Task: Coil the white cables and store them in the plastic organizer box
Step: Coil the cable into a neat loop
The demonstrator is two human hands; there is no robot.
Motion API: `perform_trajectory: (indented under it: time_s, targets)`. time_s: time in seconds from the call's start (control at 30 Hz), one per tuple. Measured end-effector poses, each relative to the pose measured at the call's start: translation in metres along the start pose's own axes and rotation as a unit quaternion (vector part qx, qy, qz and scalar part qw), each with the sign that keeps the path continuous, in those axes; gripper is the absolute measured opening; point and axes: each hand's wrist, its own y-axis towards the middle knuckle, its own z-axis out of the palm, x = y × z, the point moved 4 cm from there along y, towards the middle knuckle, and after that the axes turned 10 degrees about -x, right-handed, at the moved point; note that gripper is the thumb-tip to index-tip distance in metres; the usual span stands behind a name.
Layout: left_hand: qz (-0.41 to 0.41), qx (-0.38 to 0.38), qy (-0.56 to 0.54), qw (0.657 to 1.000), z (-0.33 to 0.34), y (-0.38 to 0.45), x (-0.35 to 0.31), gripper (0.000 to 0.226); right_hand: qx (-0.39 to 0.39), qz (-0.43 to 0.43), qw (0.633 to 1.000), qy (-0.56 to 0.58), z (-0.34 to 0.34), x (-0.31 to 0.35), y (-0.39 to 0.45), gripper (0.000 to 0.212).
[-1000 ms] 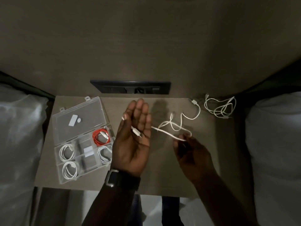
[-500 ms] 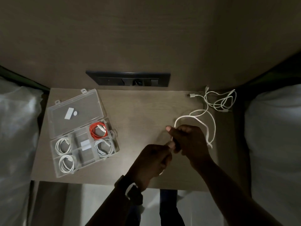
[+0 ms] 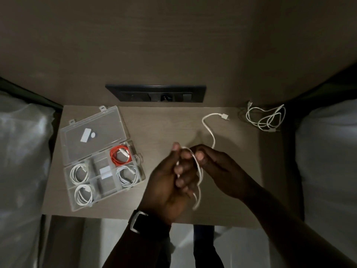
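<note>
A white cable (image 3: 208, 130) runs from its plug near the table's back edge down into both hands at the middle. My left hand (image 3: 172, 182) is curled around loops of it, palm up. My right hand (image 3: 216, 165) pinches the same cable just to the right. A loop hangs below the fingers. The clear plastic organizer box (image 3: 135, 159) lies open at the left, lid folded back. It holds three coiled white cables (image 3: 79, 173) and one orange coil (image 3: 120, 156). Another loose white cable (image 3: 266, 118) lies tangled at the back right corner.
The small wooden bedside table (image 3: 164, 124) sits between two white beds (image 3: 21, 161). A dark socket panel (image 3: 156, 93) is set in the wall behind it. A watch is on my left wrist. The table's front edge lies under my forearms.
My left hand has turned palm up and risen with loops of cable around its fingers. The cable's free length on the table has grown shorter, its plug now lying left of the tangled cable.
</note>
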Motion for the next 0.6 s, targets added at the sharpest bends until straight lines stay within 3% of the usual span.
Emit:
perform_trajectory:
  time_s: [0.13,0.17,0.23,0.33,0.4,0.43,0.47,0.5,0.6]
  targets:
    - [0.152,-0.026,-0.124,0.980,-0.006,0.016,-0.046,0.044,0.036,0.024,0.995,-0.087,-0.013,-0.019,-0.018,0.021]
    - [0.175,-0.047,-0.101,0.978,-0.006,0.022,-0.053,0.044,0.050,0.041,0.995,-0.078,-0.016,-0.022,-0.025,0.023]
    - [0.225,-0.117,0.052,0.966,-0.008,0.036,-0.054,0.040,0.093,0.056,0.992,-0.064,-0.016,-0.024,-0.038,0.027]
    - [0.290,-0.177,0.373,0.863,-0.011,0.041,-0.041,0.032,0.140,-0.005,0.983,-0.122,-0.010,-0.003,-0.036,0.018]
    - [0.310,-0.149,0.577,0.741,-0.017,0.033,-0.032,0.032,0.131,-0.070,0.976,-0.159,-0.007,0.017,-0.018,0.017]
    - [0.295,-0.147,0.638,0.696,-0.021,0.029,-0.030,0.038,0.110,-0.114,0.970,-0.183,-0.009,0.025,-0.006,0.018]
    - [0.257,-0.152,0.638,0.710,-0.025,0.026,-0.028,0.047,0.083,-0.145,0.965,-0.204,-0.013,0.030,0.004,0.017]
    - [0.211,-0.152,0.600,0.757,-0.027,0.022,-0.023,0.056,0.052,-0.153,0.963,-0.215,-0.018,0.031,0.013,0.015]
    - [0.102,-0.138,0.474,0.864,-0.022,0.017,-0.011,0.065,-0.023,-0.063,0.990,-0.127,-0.036,0.012,0.026,0.005]
